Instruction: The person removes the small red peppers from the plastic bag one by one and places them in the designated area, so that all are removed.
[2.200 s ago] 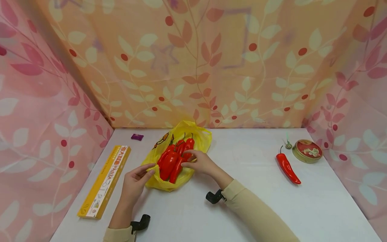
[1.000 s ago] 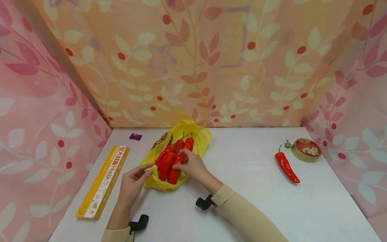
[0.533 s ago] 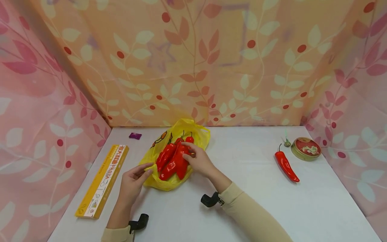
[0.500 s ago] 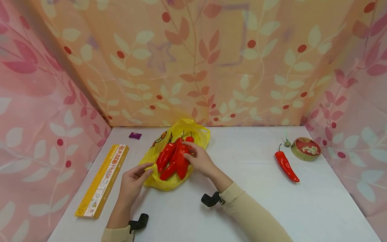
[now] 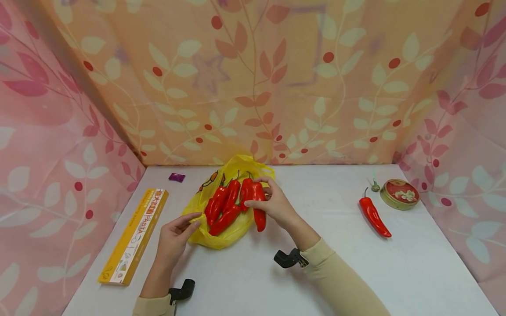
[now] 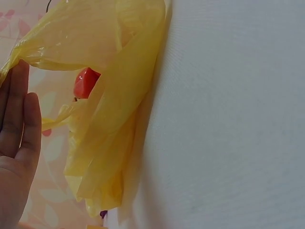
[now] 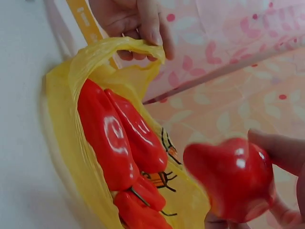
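In the head view, my left hand (image 5: pixel 172 239) pinches the near left rim of a yellow plastic bag (image 5: pixel 219 242) between thumb and fingers, holding its mouth apart. Several red chili peppers (image 5: pixel 216 204) lie inside, stems pointing mostly away from me. My right hand (image 5: pixel 281 206) grips another red chili pepper (image 5: pixel 258 208) over the bag's right edge, tip hanging down. In the right wrist view this held pepper (image 7: pixel 233 176) appears end-on, apart from the peppers (image 7: pixel 102 133) in the bag. The left wrist view shows the bag's outer side (image 6: pixel 114 105), hiding most of its contents.
A long yellow pasta box (image 5: pixel 134 237) lies at the left, with a small purple packet (image 5: pixel 176 177) behind it. Toward the right are a single red chili pepper (image 5: pixel 374 218), a round tin (image 5: pixel 400 194) and a tiny stemmed object (image 5: pixel 375 186). Patterned cloth surrounds the white table.
My right hand reached among the peppers, took hold of one, then lifted it and shifted right to the bag's edge. My left hand has stayed at the rim.
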Tool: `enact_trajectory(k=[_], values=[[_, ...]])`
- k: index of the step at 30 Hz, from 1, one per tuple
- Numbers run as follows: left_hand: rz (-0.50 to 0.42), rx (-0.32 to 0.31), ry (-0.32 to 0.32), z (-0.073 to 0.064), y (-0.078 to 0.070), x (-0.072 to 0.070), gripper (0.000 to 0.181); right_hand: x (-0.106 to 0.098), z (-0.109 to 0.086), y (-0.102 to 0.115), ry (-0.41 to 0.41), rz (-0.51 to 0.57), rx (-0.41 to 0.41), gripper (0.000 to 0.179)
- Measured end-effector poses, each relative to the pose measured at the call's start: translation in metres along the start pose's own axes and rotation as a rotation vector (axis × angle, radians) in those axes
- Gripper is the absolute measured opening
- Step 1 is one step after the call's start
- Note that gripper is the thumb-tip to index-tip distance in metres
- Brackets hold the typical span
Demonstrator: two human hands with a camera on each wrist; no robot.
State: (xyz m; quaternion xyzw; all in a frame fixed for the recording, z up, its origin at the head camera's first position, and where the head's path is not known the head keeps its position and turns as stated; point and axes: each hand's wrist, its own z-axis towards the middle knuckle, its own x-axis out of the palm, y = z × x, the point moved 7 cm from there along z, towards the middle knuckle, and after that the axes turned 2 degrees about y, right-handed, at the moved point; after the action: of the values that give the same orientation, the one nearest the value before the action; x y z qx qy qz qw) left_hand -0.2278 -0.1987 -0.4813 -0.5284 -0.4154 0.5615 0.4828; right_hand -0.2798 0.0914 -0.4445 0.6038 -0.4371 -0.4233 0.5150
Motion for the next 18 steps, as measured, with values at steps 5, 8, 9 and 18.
enact_trajectory(k=[5, 8, 9, 18], values=[[0.003, 0.004, 0.0, 0.0, 0.0, 0.0, 0.032, -0.017, -0.007, 0.002, 0.007, -0.042, -0.033, 0.057], [0.002, 0.006, 0.006, 0.0, 0.0, 0.001, 0.032, -0.028, -0.012, 0.003, 0.023, -0.02, -0.05, 0.051], [0.001, 0.006, 0.008, 0.0, 0.0, 0.002, 0.032, -0.031, -0.013, 0.002, 0.024, -0.018, -0.052, 0.05], [0.005, -0.002, 0.0, 0.0, 0.0, 0.002, 0.031, -0.064, -0.027, -0.002, -0.019, -0.072, -0.045, 0.039]])
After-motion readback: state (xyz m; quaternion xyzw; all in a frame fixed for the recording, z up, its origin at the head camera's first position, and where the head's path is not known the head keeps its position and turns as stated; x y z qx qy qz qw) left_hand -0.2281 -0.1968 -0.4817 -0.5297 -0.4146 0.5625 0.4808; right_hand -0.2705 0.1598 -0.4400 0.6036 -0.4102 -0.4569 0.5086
